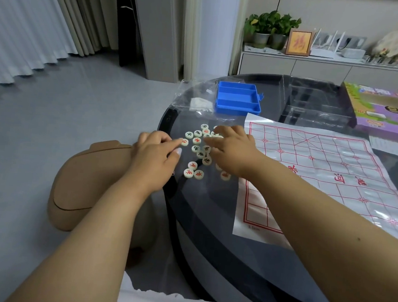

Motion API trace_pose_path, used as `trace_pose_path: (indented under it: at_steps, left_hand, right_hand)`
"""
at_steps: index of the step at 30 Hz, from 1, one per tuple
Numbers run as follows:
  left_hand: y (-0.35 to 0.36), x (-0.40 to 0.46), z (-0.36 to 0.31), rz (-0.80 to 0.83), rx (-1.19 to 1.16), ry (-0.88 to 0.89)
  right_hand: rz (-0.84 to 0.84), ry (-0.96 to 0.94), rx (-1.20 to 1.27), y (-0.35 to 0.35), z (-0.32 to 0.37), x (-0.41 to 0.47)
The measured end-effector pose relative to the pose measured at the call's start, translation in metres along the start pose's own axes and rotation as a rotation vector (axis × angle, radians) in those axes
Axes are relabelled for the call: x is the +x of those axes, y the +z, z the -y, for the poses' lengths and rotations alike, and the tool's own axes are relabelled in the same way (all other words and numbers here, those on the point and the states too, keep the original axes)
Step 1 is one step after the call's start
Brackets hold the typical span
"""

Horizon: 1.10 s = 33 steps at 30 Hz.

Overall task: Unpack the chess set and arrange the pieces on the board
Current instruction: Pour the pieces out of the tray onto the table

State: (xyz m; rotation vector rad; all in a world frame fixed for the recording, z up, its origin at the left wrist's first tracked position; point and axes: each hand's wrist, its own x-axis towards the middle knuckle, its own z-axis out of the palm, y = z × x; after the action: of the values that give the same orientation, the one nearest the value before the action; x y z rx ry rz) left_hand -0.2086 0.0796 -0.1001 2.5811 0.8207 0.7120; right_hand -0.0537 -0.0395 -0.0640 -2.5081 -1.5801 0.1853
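Observation:
Several round cream chess pieces (198, 150) with red or black characters lie scattered on the dark glass table (211, 223), left of the white plastic board sheet (322, 175) with its red grid. My left hand (156, 155) reaches in from the left, its index fingertip touching a red-marked piece (184, 142) at the cluster's edge. My right hand (232, 148) lies palm down over the right side of the pieces, fingers spread and covering some of them. No pieces stand on the board.
A blue plastic tray (238, 98) sits beyond the pieces, with a clear plastic bag (195, 95) to its left and a clear insert (316, 105) to its right. A purple game box (387, 108) lies far right. A tan stool (91, 180) stands by the table's left edge.

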Motion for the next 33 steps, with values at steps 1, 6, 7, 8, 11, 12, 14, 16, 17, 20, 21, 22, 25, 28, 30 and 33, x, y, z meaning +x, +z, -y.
trace_pose_path:
  at_steps: [1, 6, 7, 8, 11, 12, 14, 16, 17, 20, 21, 22, 25, 28, 30, 33]
  left_hand:
    - [0.001, 0.001, 0.001, 0.015, 0.012, -0.036]
    - [0.006, 0.005, 0.009, 0.105, 0.055, -0.111]
    - [0.007, 0.006, 0.010, 0.116, 0.056, -0.108]
    - [0.008, 0.007, 0.012, 0.127, 0.054, -0.102]
    - [0.010, 0.007, 0.016, 0.157, 0.059, -0.094]
    - [0.010, 0.007, 0.017, 0.164, 0.069, -0.090]
    - [0.010, 0.007, 0.017, 0.178, 0.108, -0.066]
    - [0.007, 0.006, 0.015, 0.193, 0.130, -0.029]
    - [0.006, 0.005, 0.014, 0.208, 0.129, -0.012]
    - [0.007, 0.005, 0.012, 0.295, 0.128, 0.030]
    - [0.008, 0.006, 0.012, 0.330, 0.127, 0.034]
    - [0.008, 0.007, 0.011, 0.359, 0.123, 0.035]
    - [0.007, 0.009, 0.009, 0.392, 0.095, 0.034]
    - [0.003, 0.008, 0.007, 0.412, 0.072, 0.034]
    - [-0.001, 0.006, 0.008, 0.440, 0.052, 0.028]
    - [-0.007, 0.001, 0.008, 0.509, 0.016, 0.013]
  right_hand:
    - [0.011, 0.006, -0.004, 0.001, 0.001, 0.006]
    - [0.048, -0.020, -0.048, 0.007, 0.012, 0.024]
    - [0.049, -0.031, -0.052, 0.008, 0.015, 0.026]
    - [0.046, -0.046, -0.055, 0.009, 0.018, 0.026]
    - [0.056, -0.101, -0.055, 0.012, 0.023, 0.023]
    - [0.067, -0.113, -0.046, 0.011, 0.022, 0.022]
    - [0.067, -0.123, -0.001, 0.004, 0.015, 0.018]
    - [0.027, -0.101, 0.114, -0.008, 0.005, 0.011]
    - [0.009, -0.079, 0.196, -0.014, -0.001, 0.006]
    - [0.025, -0.055, 0.343, -0.027, -0.012, -0.015]
    - [0.054, -0.072, 0.334, -0.028, -0.013, -0.021]
    - [0.090, -0.101, 0.293, -0.028, -0.012, -0.027]
    - [0.193, -0.210, 0.133, -0.019, -0.007, -0.033]
    - [0.226, -0.238, 0.036, -0.010, -0.004, -0.030]
    - [0.212, -0.223, -0.011, -0.007, -0.002, -0.025]
    - [0.201, -0.192, -0.005, -0.003, -0.001, -0.014]
